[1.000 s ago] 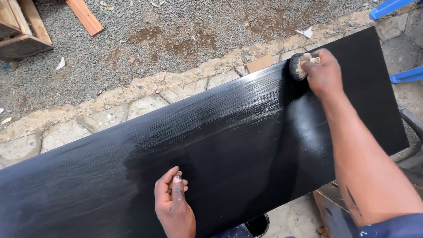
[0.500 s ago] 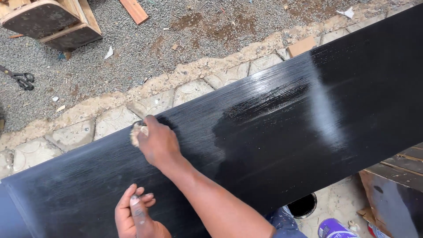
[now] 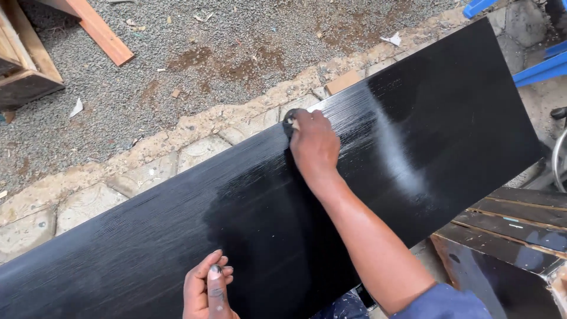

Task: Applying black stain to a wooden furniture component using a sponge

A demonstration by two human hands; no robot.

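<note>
Right hand point(image 3: 314, 142) now farther right along black board point(image 3: 177, 236).

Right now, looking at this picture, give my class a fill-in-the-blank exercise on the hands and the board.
1. The long board under both hands is painted ____.
2. The right hand presses a small pad at the board's ____ edge.
3. The left hand rests at the board's ____ edge.
4. Beyond the board lie paving stones, then grey ____.

Missing words: black; far; near; gravel
</note>
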